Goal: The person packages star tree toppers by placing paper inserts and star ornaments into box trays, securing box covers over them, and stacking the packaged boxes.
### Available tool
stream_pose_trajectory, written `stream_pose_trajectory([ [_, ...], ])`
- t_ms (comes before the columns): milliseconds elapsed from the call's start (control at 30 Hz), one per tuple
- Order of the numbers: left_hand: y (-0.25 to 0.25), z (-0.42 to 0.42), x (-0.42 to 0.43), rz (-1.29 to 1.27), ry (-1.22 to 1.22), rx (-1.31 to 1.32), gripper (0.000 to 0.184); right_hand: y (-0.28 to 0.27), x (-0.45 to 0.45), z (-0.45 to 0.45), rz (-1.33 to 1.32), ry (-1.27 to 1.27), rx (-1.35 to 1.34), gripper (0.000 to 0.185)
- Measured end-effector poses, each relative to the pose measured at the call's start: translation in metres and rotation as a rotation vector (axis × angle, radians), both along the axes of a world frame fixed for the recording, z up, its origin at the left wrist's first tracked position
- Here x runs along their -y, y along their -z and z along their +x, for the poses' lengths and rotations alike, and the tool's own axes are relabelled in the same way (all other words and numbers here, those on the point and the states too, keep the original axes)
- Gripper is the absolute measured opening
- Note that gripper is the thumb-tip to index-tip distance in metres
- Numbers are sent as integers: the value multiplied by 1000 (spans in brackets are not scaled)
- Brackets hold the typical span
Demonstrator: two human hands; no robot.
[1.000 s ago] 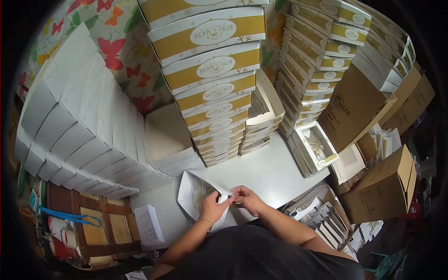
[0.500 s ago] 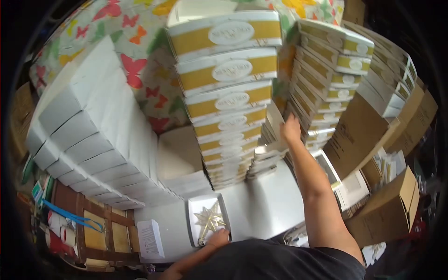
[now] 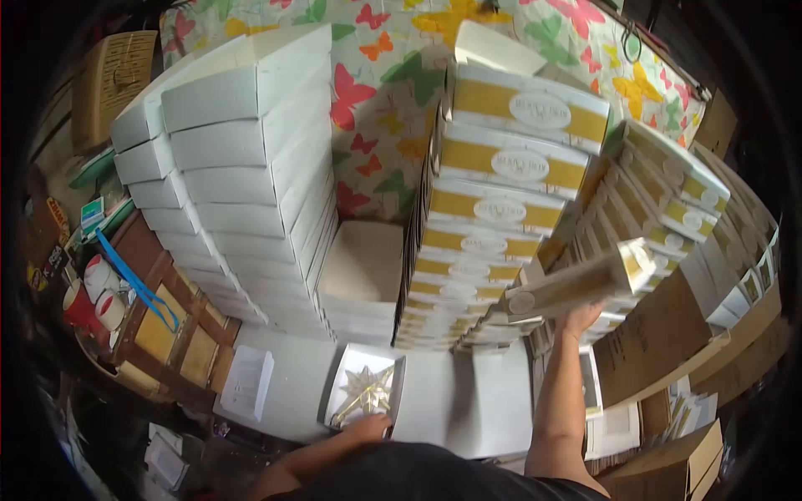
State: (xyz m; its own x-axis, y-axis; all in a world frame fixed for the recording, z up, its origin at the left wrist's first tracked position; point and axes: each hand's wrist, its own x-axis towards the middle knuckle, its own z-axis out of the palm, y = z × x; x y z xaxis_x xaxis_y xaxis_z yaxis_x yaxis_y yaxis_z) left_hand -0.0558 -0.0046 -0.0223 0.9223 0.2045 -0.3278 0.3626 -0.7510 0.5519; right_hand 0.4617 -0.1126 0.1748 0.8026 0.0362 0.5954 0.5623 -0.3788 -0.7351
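My right hand [image 3: 582, 317] grips a white-and-gold box lid [image 3: 576, 284], held up in front of the right-hand stacks. Its fingers are partly hidden beneath the lid. Below, on the white table [image 3: 493, 401], lies an open white box [image 3: 332, 392] with a gold star ornament [image 3: 368, 391] inside. My left hand [image 3: 369, 427] is closed on the near edge of that box, close to the star's lower tip.
Tall stacks of plain white boxes [image 3: 221, 159] rise at the left. Stacked white-and-gold lids [image 3: 501, 217] stand in the middle, with another stack [image 3: 668, 192] to the right. A paper stack [image 3: 248, 382] lies left; brown cartons [image 3: 652, 334] line the right.
My right hand has drawn a white-and-gold lid out from among the right stacks and raised it. The view has turned left; my left hand stays at the star's box.
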Motion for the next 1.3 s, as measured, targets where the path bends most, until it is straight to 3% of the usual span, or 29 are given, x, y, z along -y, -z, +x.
stream_pose_trajectory([
  [100, 23, 3, 0, 30, 8, -52, 52, 24, 43, -17, -69, -14, -21, 17],
  [133, 13, 6, -2, 55, 52, -86, 56, 17, 86, -70, -90, 2, -42, 17],
  [200, -17, 7, 3, 100, -33, -55, 62, -26, 62, -165, 666, -891, -776, 24],
  [267, -30, 4, 22, 137, -362, 292, 67, 20, 79, -194, 559, -1022, -1032, 32],
  [300, -49, 6, 23, -114, -442, 432, 73, 31, 81, -219, 569, -985, -1063, 32],
  [367, -87, 19, 22, -859, -515, 474, 72, 48, 66, -268, 699, -1185, -1216, 34],
  [433, -119, 31, 37, -1207, -455, 634, 68, 56, 43, -308, 593, -1235, -1228, 32],
  [467, -127, 33, 34, -1215, -473, 612, 68, 62, 40, -315, 597, -1220, -1255, 32],
  [533, -133, 32, 27, -1529, -332, 439, 65, 74, 33, -326, 157, -1237, -1311, 36],
  [600, -126, 16, 22, -1560, -403, 426, 64, 54, 33, -323, -95, -1132, -863, 44],
  [633, -123, 6, 18, -1577, -440, 418, 62, 58, 40, -320, -61, -1025, -642, 39],
  [700, -118, -15, 10, -1608, -498, 391, 59, 78, 60, -304, 512, -730, -1492, 48],
  [767, -128, -38, 4, -1353, -669, 481, 48, 88, 93, -317, 1051, -1183, -1693, 55],
  [800, -127, -44, 1, -1358, -669, 485, 48, 83, 86, -328, 1043, -1182, -1693, 55],
  [867, -125, -64, 4, -1092, -920, 575, 43, 64, 63, -374, 354, -785, -1667, 61],
  [933, -106, -82, -3, -1001, -985, 521, 41, 86, 50, -395, -76, -903, -1282, 70],
  [1067, -22, -104, -38, -700, -1163, 365, 40, 146, 15, -402, -29, -838, -1292, 78],
  [1200, 71, -97, -73, 206, -737, 19, 54, 207, 2, -407, 15, -910, -1348, 77],
  [1267, 65, -90, -71, -152, -889, 91, 64, 202, 9, -402, 12, -897, -1368, 75],
  [1300, 48, -88, -74, -153, -873, 106, 64, 197, 12, -398, 9, -893, -1399, 73],
])
